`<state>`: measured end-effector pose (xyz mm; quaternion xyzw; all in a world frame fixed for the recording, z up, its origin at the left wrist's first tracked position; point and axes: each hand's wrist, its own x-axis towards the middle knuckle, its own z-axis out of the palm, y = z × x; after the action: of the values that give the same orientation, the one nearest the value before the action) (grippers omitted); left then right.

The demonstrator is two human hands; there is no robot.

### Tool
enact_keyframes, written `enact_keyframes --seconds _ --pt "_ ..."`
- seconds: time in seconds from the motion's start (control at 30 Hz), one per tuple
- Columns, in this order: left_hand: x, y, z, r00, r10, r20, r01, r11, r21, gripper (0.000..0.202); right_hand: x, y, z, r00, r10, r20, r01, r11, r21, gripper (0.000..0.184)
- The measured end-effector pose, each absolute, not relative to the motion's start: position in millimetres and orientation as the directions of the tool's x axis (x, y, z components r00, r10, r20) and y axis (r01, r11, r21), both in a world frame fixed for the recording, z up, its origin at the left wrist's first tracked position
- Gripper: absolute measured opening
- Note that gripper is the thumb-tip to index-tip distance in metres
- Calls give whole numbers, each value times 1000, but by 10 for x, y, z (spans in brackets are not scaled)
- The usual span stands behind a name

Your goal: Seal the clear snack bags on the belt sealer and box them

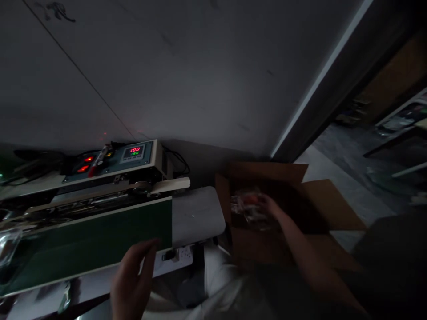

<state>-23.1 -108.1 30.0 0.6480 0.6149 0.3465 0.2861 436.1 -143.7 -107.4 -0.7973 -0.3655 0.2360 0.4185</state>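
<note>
My right hand reaches down into an open cardboard box, closed on a clear plastic pack with something reddish inside. The pack is blurred, and I cannot tell whether others lie under it. Near the front edge of a green conveyor belt hovers my left hand, its fingers half bent, a gap showing beside the thumb and nothing held. Another clear pack rests at the far left end of the belt.
A sealing machine with a lit red and green display stands behind the belt. A red and white marker lies on its panel. The belt ends in a grey plate beside the box. Box flaps spread to the right.
</note>
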Motion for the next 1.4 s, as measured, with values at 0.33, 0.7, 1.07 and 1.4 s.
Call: enact_keyframes --seconds 0.33,0.7,1.07,1.4 --pt "973 -648 817 526 842 122 -107 -76 991 54 3524 -1570 773 428 892 147 217 57 -974 52" --pt "373 -561 933 317 948 45 -356 75 931 42 2302 -1188 1089 155 965 213 144 191 -971 52" --pt "17 -291 230 152 900 -408 -364 435 824 53 1864 -872 -70 345 899 269 403 116 -908 55" --pt "57 145 55 59 824 -564 -400 537 743 31 1849 -700 -297 404 887 224 394 53 -918 57"
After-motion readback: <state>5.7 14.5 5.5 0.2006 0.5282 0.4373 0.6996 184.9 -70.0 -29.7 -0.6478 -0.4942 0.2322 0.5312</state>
